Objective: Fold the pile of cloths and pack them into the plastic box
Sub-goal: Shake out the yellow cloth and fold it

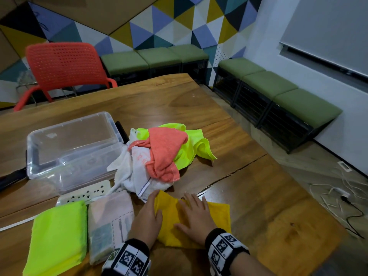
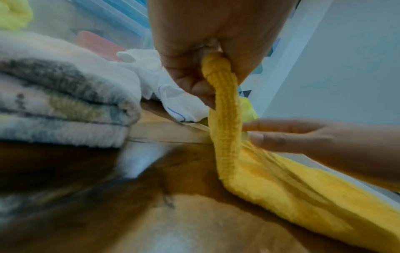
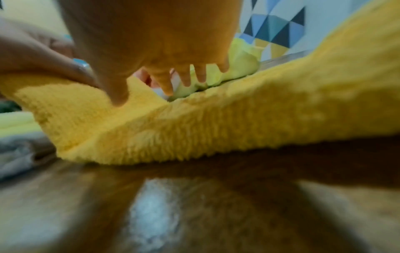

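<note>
Near the counter's (image 1: 249,176) front edge lies the yellow cloth (image 1: 215,216); left hand (image 1: 146,218) pinches its left fold, right hand (image 1: 196,214) presses it with spread fingers (image 3: 166,82); box (image 1: 73,148) sits behind-left, beside the pile (image 1: 159,156)

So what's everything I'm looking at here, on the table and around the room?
yellow cloth: one, golden yellow, near table edge, under both hands
folded cloths: two, neon green and pale patterned, side by side left of the yellow cloth
pile: one, white, coral and neon green cloths, mid-table
box: one, clear plastic, empty, left of the pile
power strip: one, cream, in front of the box
table: one, brown wood
chair: one, red, behind the table
benches: green-cushioned, along the walls
cables: white and black, on the floor
left hand: pinches the yellow cloth's edge
right hand: flat on the yellow cloth
</note>
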A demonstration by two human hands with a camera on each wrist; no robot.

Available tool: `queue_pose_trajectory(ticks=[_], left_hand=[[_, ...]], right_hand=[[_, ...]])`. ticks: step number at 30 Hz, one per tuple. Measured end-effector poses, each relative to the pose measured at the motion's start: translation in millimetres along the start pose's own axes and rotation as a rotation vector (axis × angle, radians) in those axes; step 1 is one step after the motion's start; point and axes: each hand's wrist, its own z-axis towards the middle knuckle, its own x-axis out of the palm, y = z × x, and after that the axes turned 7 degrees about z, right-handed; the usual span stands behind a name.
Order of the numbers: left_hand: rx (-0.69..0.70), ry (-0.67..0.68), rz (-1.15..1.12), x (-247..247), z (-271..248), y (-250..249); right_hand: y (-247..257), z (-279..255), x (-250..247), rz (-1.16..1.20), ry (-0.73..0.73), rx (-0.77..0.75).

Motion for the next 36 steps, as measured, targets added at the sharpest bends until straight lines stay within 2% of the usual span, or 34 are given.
queue_pose_trajectory(ticks=[1,2,5,7,8,11,13,15,18,20,23,25,28,30,33,34,36], left_hand=[[0.034,0.006,-0.064,3,-2,-3],[0.076,0.020,-0.137,7,-5,-7],[0.127,0.142,-0.231,25,-12,-21],[0.093,0.230,-0.244,37,-15,-22],[0.089,0.257,-0.238,41,-15,-21],[0.140,0.246,-0.068,43,-16,-19],[0.179,0.144,0.057,41,-16,-19],[0.125,0.064,0.135,42,-15,-15],[-0.138,0.146,0.025,42,-13,-14],[-0.252,0.219,-0.085,42,-11,-17],[-0.333,0.258,-0.232,43,-5,-16],[-0.335,0.300,-0.297,44,-3,-16],[-0.318,0.311,-0.256,44,-3,-19],[-0.322,0.275,-0.220,38,-4,-20],[-0.328,0.221,-0.182,28,-4,-15],[-0.328,0.194,-0.173,24,-4,-13],[-0.310,0.131,-0.211,20,-4,-11]], right_hand=[[-6,-4,-1,0.109,-0.103,0.008],[-12,-7,-2,0.267,-0.125,0.025],[-23,-15,-4,0.911,0.097,0.268],[-23,-18,-2,1.190,0.100,0.412],[-22,-19,-1,1.232,0.090,0.443],[-22,-17,6,1.092,0.070,0.428],[-21,-15,9,0.960,0.070,0.419],[-19,-16,10,0.891,0.075,0.437],[-20,-19,10,0.815,0.107,0.459],[-20,-21,9,0.751,0.104,0.452],[-19,-23,4,0.654,0.089,0.451],[-17,-27,-1,0.610,0.033,0.465],[-16,-32,-4,0.572,-0.065,0.426],[-16,-32,-6,0.582,-0.069,0.317],[-12,-28,-8,0.648,0.012,0.178],[-7,-28,-11,0.753,0.067,0.182],[6,-26,-16,1.081,0.155,0.301]])
